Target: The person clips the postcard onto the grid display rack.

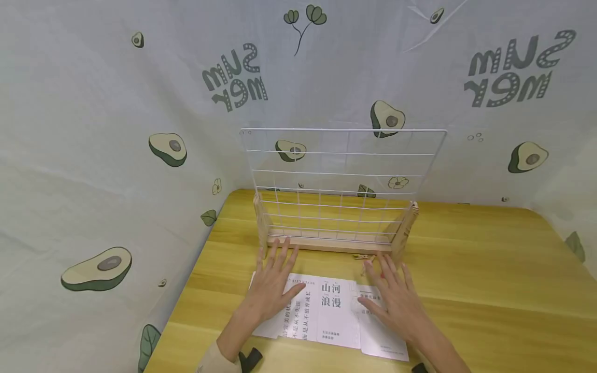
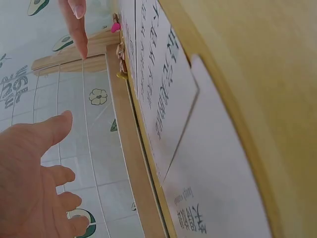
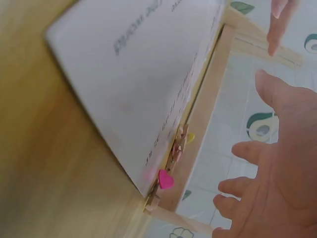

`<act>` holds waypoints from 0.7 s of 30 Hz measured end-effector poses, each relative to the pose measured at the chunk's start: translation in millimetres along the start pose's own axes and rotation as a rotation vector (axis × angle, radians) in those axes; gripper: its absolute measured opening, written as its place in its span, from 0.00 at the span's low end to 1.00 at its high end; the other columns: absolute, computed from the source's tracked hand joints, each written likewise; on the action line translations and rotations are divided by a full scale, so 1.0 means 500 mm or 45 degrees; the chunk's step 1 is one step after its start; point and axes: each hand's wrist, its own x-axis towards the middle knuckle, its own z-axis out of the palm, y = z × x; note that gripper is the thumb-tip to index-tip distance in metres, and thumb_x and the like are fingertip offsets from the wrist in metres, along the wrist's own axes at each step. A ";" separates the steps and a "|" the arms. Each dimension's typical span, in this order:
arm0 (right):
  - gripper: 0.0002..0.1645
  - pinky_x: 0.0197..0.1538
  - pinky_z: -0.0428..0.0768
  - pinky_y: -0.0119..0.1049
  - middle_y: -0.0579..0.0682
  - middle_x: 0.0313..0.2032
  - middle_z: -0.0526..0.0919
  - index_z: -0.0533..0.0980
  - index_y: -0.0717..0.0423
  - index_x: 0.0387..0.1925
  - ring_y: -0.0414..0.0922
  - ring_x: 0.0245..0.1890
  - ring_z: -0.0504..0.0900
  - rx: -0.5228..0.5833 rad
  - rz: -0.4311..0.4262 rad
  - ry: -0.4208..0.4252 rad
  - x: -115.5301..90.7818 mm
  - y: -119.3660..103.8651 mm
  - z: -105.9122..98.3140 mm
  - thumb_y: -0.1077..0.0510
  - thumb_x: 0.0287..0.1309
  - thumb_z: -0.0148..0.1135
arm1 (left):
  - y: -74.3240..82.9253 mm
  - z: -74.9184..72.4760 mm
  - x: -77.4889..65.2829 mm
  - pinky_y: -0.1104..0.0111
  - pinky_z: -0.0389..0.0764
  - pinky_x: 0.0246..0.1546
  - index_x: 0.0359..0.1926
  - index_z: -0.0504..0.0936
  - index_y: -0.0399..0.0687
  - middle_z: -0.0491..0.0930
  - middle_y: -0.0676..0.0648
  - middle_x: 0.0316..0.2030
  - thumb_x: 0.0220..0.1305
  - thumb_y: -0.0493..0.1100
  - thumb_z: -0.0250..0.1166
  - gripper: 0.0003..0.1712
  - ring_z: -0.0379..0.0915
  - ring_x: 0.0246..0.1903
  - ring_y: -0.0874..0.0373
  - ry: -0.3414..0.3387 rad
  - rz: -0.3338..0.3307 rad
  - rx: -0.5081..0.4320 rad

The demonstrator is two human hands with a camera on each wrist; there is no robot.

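My left hand [image 1: 268,296] hovers over the left end of a row of white printed cards [image 1: 338,324], fingers spread and pointing at the rack. My right hand [image 1: 398,308] is held the same way over the right-hand card [image 1: 383,339], partly covering it. Neither palm holds anything; both wrist views show gaps between hand and cards. The cards lie side by side with overlapping edges and carry dark Chinese lettering. Small wooden clips [image 1: 361,257] lie by my right fingertips, one bearing a pink heart [image 3: 166,179] in the right wrist view.
Behind the cards stands a white wire grid rack [image 1: 326,244] with a wooden base and slanted wooden side supports. The wood-grain table [image 1: 480,280] stretches to the right. A white curtain [image 1: 93,181] printed with avocados hangs at the back and left.
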 end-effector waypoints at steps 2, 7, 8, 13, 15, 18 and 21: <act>0.49 0.82 0.27 0.50 0.68 0.80 0.52 0.57 0.54 0.80 0.55 0.84 0.43 0.013 0.021 -0.008 -0.002 0.002 -0.004 0.37 0.67 0.59 | 0.006 0.000 0.002 0.33 0.47 0.76 0.82 0.52 0.43 0.44 0.36 0.82 0.74 0.62 0.59 0.48 0.40 0.81 0.34 -0.015 0.015 -0.011; 0.48 0.82 0.27 0.49 0.67 0.80 0.51 0.59 0.56 0.79 0.57 0.83 0.46 0.037 0.067 -0.038 -0.010 0.006 -0.016 0.38 0.67 0.60 | 0.023 0.007 0.010 0.34 0.51 0.76 0.82 0.49 0.43 0.42 0.37 0.83 0.74 0.62 0.58 0.49 0.39 0.82 0.36 -0.055 0.051 -0.042; 0.47 0.82 0.25 0.48 0.67 0.80 0.51 0.60 0.57 0.79 0.58 0.83 0.46 0.040 0.072 -0.043 -0.012 0.007 -0.018 0.38 0.68 0.60 | 0.027 0.009 0.012 0.34 0.51 0.75 0.82 0.49 0.43 0.42 0.37 0.83 0.74 0.62 0.58 0.49 0.39 0.82 0.36 -0.062 0.056 -0.046; 0.45 0.82 0.25 0.45 0.69 0.79 0.53 0.63 0.60 0.77 0.62 0.81 0.52 0.051 0.076 -0.063 -0.020 0.014 -0.030 0.39 0.69 0.60 | 0.049 0.018 0.021 0.35 0.53 0.76 0.82 0.50 0.44 0.42 0.38 0.83 0.74 0.63 0.58 0.49 0.40 0.82 0.37 -0.102 0.073 -0.044; 0.44 0.82 0.25 0.43 0.69 0.78 0.54 0.63 0.60 0.77 0.63 0.80 0.53 0.061 0.081 -0.065 -0.023 0.018 -0.034 0.40 0.70 0.60 | 0.060 0.020 0.024 0.37 0.52 0.76 0.82 0.51 0.44 0.43 0.38 0.83 0.74 0.63 0.58 0.49 0.41 0.82 0.38 -0.119 0.082 -0.049; 0.44 0.82 0.25 0.41 0.70 0.77 0.56 0.63 0.60 0.76 0.65 0.78 0.57 0.072 0.088 -0.055 -0.028 0.024 -0.040 0.42 0.69 0.62 | 0.078 0.024 0.030 0.38 0.52 0.77 0.82 0.52 0.44 0.43 0.38 0.83 0.74 0.63 0.58 0.48 0.41 0.82 0.40 -0.158 0.101 -0.056; 0.43 0.82 0.25 0.39 0.71 0.76 0.58 0.64 0.60 0.75 0.68 0.75 0.60 0.080 0.099 -0.054 -0.033 0.031 -0.044 0.43 0.68 0.63 | 0.098 0.030 0.037 0.40 0.52 0.78 0.82 0.52 0.46 0.41 0.39 0.83 0.75 0.65 0.56 0.47 0.39 0.83 0.42 -0.215 0.117 -0.052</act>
